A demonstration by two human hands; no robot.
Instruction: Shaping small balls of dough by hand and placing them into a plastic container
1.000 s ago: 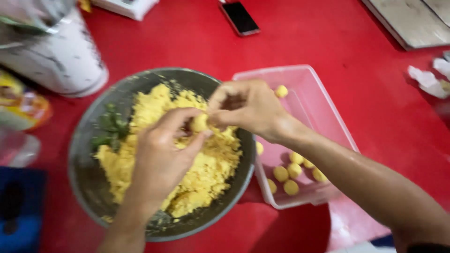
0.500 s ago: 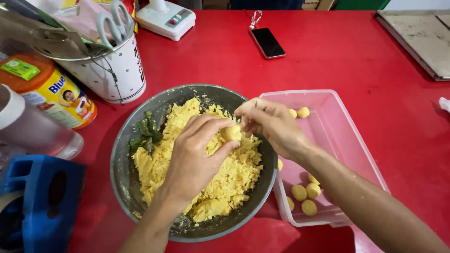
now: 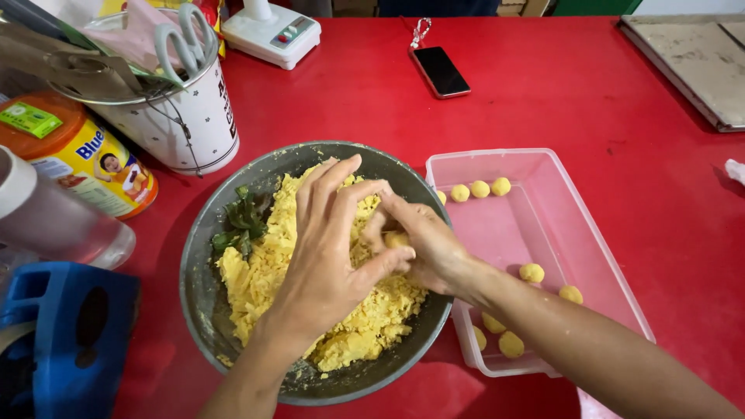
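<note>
Both hands over metal bowl [image 3: 203,295] on red table [image 3: 590,101], shaping a small lump of dough [image 3: 396,239] between them. Left hand [image 3: 330,248] half open, fingers spread and arched, thumb curled in against the lump; palm down just above yellow crumbly mixture [image 3: 264,271]. Right hand [image 3: 427,244] closed loosely round same lump, fingertips meeting left thumb; only a sliver of lump visible between the two. Best handled, by the look of it, with light even pressure and a rolling turn, since mixture looks crumbly and likely to split if squeezed hard; worth keeping the work above the bowl so crumbs fall back in. Green leaves [image 3: 244,221] pushed to bowl's wall, beyond and left of left hand, apart from the lump. Clear plastic tub [image 3: 613,271] touching or just beside bowl, right of right hand; finished yellow balls [image 3: 479,189] in a row of three at its far end, more scattered at near end beside right forearm. White tin with scissors [image 3: 182,116] well beyond left hand; orange-lidded tub [image 3: 74,155] further left; blue object [image 3: 62,341] near left forearm. Phone [image 3: 440,71] and white appliance [image 3: 272,31] far across table.
</note>
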